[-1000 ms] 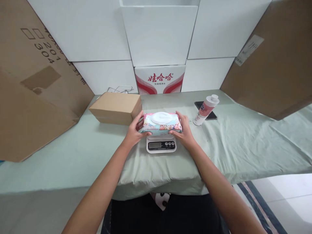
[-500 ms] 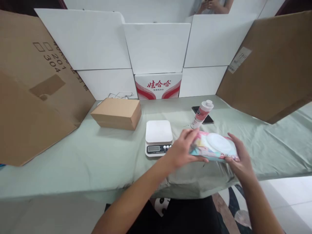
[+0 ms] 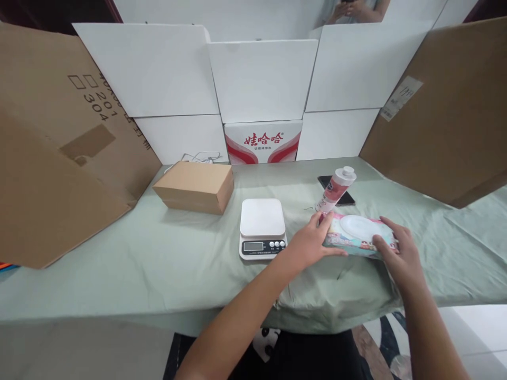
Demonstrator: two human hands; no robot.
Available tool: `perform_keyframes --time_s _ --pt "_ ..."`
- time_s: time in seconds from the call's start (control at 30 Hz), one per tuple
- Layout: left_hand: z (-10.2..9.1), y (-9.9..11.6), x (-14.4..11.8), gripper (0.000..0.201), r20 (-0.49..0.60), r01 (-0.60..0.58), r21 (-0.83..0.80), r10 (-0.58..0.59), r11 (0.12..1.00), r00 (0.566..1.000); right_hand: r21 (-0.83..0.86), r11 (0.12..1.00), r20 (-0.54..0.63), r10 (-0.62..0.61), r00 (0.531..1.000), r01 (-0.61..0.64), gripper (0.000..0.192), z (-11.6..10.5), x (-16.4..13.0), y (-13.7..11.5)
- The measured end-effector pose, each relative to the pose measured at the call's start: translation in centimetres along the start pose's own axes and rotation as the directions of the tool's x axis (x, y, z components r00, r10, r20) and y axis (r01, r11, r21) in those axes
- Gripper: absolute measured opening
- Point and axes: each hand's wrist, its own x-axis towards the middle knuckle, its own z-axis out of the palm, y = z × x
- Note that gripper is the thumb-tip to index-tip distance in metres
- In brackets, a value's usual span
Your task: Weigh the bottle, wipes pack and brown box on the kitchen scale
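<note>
A pack of wet wipes with a white lid and a pink and blue wrapper is gripped between both hands at the right of the table. My left hand is closed on its left end, fingers at the back edge. My right hand clasps the right end, thumb over the top. Whether the pack's underside rests on the cloth cannot be told. Just behind it stands a pink and white bottle. To the left of my left hand sits a white kitchen scale with a small display.
A dark phone lies behind the bottle. On the left is a closed brown carton, with a white cable behind it. White boxes and large cardboard panels wall the green-clothed table. Another person's hands show at the top.
The wipes pack looks lower and flatter against the table, both hands still on it. My right thumb has moved from the front edge onto the top. The whole view has shifted slightly.
</note>
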Motion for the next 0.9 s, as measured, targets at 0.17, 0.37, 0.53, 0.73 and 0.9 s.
perform_keyframes --time_s 0.17,0.37,0.53,0.73,0.9 --pt "-7.3 -0.6 -4.0 0.082 -0.163 -0.166 0.314 0.226 0.935 0.961 -0.058 0.998 -0.073 0.026 0.997 -0.03 0.043 -1.5 2.1 -5.4" --pt "-21.2 -8.1 -11.6 0.032 -0.631 0.051 0.646 0.496 0.761 0.596 0.016 0.976 0.304 0.202 0.931 -0.217 0.073 1.2 8.0 -11.5" --pt "-26.4 -16.3 -17.1 0.033 -0.897 0.307 0.436 0.383 0.846 0.219 0.074 0.978 0.312 0.165 0.936 -0.197 0.042 4.9 10.0 -12.9" --pt "-28.3 -19.9 -17.3 0.021 -0.955 0.264 -0.201 -0.129 0.943 -0.267 0.111 0.992 0.054 -0.068 0.996 0.061 0.035 7.0 8.3 -16.6" --pt "-28.7 -19.8 -17.2 0.009 -0.915 0.245 -0.333 -0.249 0.91 -0.317 0.477 0.839 -0.053 -0.271 0.961 0.263 0.046 11.6 5.5 -21.0"
